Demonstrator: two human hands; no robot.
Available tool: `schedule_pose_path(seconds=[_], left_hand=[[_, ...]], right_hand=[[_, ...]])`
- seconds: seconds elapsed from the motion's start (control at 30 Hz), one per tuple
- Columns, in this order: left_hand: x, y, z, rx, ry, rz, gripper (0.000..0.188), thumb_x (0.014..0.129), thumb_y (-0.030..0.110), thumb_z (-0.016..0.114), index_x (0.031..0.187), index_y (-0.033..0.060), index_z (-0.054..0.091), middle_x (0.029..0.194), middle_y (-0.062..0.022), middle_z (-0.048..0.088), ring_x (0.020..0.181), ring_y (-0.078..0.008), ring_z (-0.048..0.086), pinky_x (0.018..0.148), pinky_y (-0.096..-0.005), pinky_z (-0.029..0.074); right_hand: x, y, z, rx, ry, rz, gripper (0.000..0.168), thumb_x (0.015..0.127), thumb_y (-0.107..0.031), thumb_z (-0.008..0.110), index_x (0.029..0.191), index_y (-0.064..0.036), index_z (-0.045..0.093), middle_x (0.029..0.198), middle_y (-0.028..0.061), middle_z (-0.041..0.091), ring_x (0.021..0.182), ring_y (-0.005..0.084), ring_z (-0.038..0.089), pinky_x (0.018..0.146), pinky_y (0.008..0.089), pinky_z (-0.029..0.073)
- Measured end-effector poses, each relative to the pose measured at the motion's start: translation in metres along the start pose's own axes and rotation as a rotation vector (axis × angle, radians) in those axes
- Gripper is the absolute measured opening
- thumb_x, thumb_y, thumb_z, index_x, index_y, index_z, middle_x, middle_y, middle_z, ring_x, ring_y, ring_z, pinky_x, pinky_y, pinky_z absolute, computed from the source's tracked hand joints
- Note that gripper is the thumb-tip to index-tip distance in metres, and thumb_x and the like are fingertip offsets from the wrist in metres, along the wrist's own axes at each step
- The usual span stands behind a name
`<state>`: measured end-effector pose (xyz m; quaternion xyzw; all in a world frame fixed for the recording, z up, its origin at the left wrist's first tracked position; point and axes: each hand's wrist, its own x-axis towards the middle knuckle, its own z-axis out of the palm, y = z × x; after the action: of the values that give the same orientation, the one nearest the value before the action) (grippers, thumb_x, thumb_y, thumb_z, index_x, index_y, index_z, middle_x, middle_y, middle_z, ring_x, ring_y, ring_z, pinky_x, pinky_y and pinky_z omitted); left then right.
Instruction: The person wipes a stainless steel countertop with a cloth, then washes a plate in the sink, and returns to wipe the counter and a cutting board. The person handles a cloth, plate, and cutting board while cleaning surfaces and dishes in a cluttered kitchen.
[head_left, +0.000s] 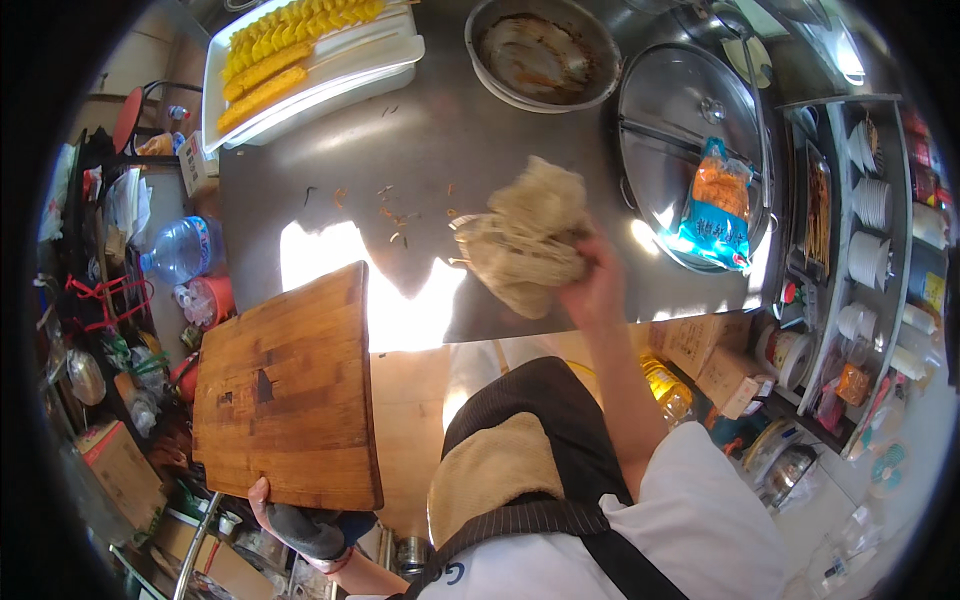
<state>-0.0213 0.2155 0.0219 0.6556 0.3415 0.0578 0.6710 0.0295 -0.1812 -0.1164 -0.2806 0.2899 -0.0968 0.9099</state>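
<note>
My left hand (274, 514) grips the lower edge of a wooden cutting board (292, 420), with the thumb on its face and the other fingers hidden behind. The board is tilted up at the table's near left edge, and dark worn patches mark its surface. A crumpled beige cloth (529, 240) is held in my right hand (596, 277) over the metal tabletop (420, 157). To the left of the cloth, scattered vegetable scraps (394, 217) lie on the metal.
White trays (416, 52) of yellow skewered food (300, 37) stand at the back left. A stained metal basin (540, 56) is at the back. On the right, a blue-and-orange food bag (716, 210) rests on a round metal lid (664, 97). Shelves (840, 247) with stacked bowls (870, 202) line the right side.
</note>
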Motion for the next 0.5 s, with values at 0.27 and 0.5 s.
schedule_pose_path(seconds=[0.27, 0.5], left_hand=[[0.001, -0.011, 0.013, 0.007, 0.096, -0.094, 0.039, 0.082, 0.03, 0.049, 0.117, 0.0125, 0.049, 0.124, -0.0129, 0.048, 0.108, -0.0263, 0.051, 0.092, -0.0412, 0.044], [-0.002, -0.031, -0.005, 0.109, -0.008, 0.102, 0.031, 0.09, 0.025, 0.048, 0.118, 0.0118, 0.049, 0.124, -0.0123, 0.046, 0.111, -0.0264, 0.046, 0.097, -0.0397, 0.038]], right_hand=[[0.021, 0.041, -0.059, -1.911, 0.306, -0.921, 0.075, 0.083, -0.033, 0.06, 0.139, 0.002, 0.026, 0.133, 0.0264, 0.04, 0.123, 0.0419, 0.039, 0.104, 0.0542, 0.026], [0.089, 0.165, 0.054, -1.773, 0.045, -1.074, 0.054, 0.076, -0.012, 0.059, 0.127, 0.002, 0.046, 0.119, 0.0211, 0.051, 0.107, 0.0361, 0.05, 0.09, 0.0512, 0.036]])
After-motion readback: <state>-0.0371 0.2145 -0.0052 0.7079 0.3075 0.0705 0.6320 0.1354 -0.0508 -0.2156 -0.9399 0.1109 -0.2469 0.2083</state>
